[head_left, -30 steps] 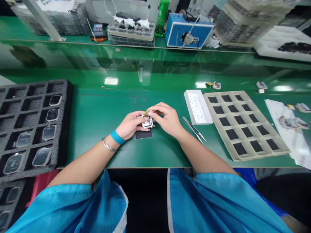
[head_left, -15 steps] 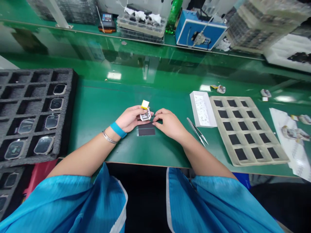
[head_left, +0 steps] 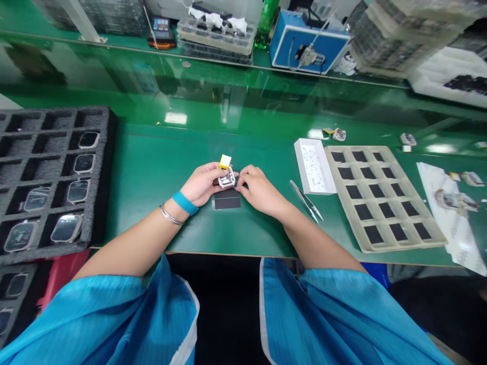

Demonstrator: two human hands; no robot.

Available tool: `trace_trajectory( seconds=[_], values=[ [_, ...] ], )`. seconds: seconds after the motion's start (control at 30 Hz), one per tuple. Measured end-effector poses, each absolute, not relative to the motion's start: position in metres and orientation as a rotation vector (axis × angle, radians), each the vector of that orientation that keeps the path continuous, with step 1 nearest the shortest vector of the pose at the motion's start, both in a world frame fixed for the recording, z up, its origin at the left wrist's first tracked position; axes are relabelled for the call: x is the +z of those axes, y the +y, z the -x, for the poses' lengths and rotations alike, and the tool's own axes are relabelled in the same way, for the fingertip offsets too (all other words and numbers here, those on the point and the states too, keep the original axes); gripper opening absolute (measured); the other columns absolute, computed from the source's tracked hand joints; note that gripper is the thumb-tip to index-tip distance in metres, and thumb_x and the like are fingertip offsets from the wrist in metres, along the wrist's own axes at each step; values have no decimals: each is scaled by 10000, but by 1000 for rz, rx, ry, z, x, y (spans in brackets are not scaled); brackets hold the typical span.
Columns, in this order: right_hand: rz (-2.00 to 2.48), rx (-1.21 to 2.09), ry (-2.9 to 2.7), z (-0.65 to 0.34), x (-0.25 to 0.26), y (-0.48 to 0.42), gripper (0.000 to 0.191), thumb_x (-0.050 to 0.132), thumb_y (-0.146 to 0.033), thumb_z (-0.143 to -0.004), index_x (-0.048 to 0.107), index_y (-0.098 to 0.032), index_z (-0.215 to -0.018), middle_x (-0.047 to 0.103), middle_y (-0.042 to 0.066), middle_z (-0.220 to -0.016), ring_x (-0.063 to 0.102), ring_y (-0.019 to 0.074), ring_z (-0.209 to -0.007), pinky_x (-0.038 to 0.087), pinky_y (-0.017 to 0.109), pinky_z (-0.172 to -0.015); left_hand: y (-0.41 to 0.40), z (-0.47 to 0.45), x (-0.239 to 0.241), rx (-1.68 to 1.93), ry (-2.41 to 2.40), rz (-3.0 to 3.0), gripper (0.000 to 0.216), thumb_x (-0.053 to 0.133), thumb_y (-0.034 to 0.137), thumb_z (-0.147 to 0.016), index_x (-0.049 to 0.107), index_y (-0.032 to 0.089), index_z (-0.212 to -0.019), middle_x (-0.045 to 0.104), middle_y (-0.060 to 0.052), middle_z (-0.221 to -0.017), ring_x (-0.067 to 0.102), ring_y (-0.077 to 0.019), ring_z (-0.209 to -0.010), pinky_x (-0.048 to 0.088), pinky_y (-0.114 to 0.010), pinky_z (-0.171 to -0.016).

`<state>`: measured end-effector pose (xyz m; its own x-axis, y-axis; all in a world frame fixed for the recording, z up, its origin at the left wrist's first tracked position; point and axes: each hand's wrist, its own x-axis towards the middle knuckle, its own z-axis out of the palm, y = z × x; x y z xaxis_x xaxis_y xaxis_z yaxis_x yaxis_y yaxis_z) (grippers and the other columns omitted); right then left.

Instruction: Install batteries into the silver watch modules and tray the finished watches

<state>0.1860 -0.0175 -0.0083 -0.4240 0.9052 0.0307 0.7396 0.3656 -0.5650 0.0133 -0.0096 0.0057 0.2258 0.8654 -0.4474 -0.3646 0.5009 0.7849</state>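
My left hand is closed around a small white watch case whose inside faces up. From the case's far edge a yellow-and-white battery sticks out. At the case's right side is my right hand, its thumb and fingertips pinched together; whatever sits between them is too small to make out. Beneath both hands a sheet with black strips lies on the green table. To the right of my right forearm lie metal tweezers, their tips pointing towards me.
On the left stands a grey foam tray with several watches. A white box of tiny parts is at the right, beside a beige tray with black pieces in its compartments. A blue box stands on the back shelf.
The view has shifted slightly. My right fingertips have drawn a little closer to the side of the watch case, which my left hand still holds.
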Motion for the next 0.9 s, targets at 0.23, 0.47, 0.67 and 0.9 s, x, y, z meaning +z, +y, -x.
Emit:
trace_trajectory(
  seconds=[0.23,0.47,0.67,0.9],
  values=[
    [1127,842,-2243,-203,23,-23,98,562,-228,-905,592,-212,-813,591,65,-1043,555,219,-1040,435,416,-976,-9,-12,5,922,993,-580,103,669,80,-747,665,105,-846,729,-83,-796,682,-156,-719,561,-316,-755],
    [1052,1035,-1618,-198,14,-17,255,745,-424,-775,607,-217,-717,700,45,-886,647,199,-889,495,400,-906,-13,-14,7,952,999,-634,128,725,104,-704,672,113,-821,704,-45,-751,667,-140,-675,560,-276,-688],
    [1085,1163,-1571,-186,2,-18,294,804,-404,-674,593,-202,-707,691,22,-798,636,164,-765,519,351,-796,-16,-16,10,932,1050,-721,146,738,124,-687,670,120,-816,683,-21,-690,633,-132,-582,574,-277,-591],
    [1022,1132,-1680,-186,-1,-18,245,727,-267,-749,517,-211,-860,678,-5,-832,638,131,-768,506,306,-779,-17,-17,11,904,1075,-772,164,716,120,-713,678,114,-873,691,-27,-724,632,-114,-580,570,-241,-556]
  ],
)
